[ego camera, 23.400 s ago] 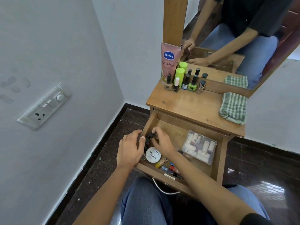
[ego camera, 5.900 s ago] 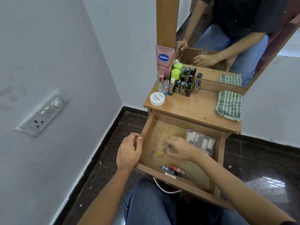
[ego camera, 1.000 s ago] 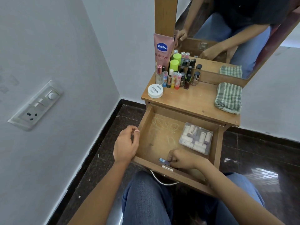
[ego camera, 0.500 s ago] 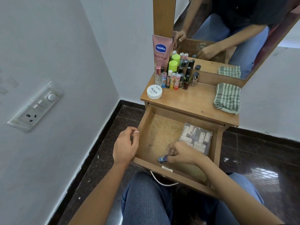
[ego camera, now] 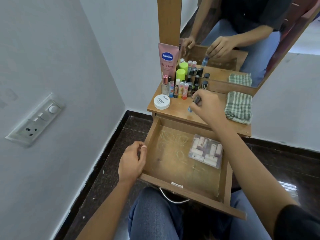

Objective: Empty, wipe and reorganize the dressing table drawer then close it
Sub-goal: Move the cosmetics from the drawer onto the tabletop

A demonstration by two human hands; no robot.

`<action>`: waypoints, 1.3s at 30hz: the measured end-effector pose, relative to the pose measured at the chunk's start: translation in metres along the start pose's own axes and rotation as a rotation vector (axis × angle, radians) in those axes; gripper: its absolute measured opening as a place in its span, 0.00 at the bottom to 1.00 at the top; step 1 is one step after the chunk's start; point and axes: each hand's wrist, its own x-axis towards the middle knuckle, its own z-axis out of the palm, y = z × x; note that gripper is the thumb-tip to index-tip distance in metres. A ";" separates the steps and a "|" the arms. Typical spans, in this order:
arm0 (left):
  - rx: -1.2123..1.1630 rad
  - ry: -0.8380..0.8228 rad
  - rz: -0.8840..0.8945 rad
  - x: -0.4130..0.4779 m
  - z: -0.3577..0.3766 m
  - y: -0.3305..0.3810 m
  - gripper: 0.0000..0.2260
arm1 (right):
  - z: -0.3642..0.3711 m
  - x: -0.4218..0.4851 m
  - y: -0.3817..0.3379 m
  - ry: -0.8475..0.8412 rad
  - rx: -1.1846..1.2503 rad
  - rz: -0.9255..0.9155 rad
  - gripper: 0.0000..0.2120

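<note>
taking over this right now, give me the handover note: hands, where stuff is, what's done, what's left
Left hand: holds the drawer by its left wall, near the front.
Right hand: pinches a small blue-tipped tube over the tabletop, beside the row of cosmetics.
The drawer is open, with only a clear pouch of small tubes inside, on the right.
Checked cloth: folded on the tabletop's right.
Done: most items are out. Left: set the tube down, lift out the pouch, wipe, refill, close.
</note>
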 end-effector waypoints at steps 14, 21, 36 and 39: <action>0.003 -0.007 0.008 0.001 0.000 -0.002 0.08 | 0.052 0.008 0.029 0.099 0.175 0.122 0.11; 0.009 -0.004 0.010 0.003 0.003 -0.005 0.09 | 0.065 0.019 0.024 0.211 0.276 0.207 0.13; 0.004 0.013 -0.014 0.003 0.004 -0.006 0.07 | 0.058 -0.016 0.007 0.344 0.347 0.121 0.07; -0.008 0.017 -0.007 0.003 0.004 -0.006 0.08 | 0.060 -0.076 0.017 0.148 0.224 -0.092 0.05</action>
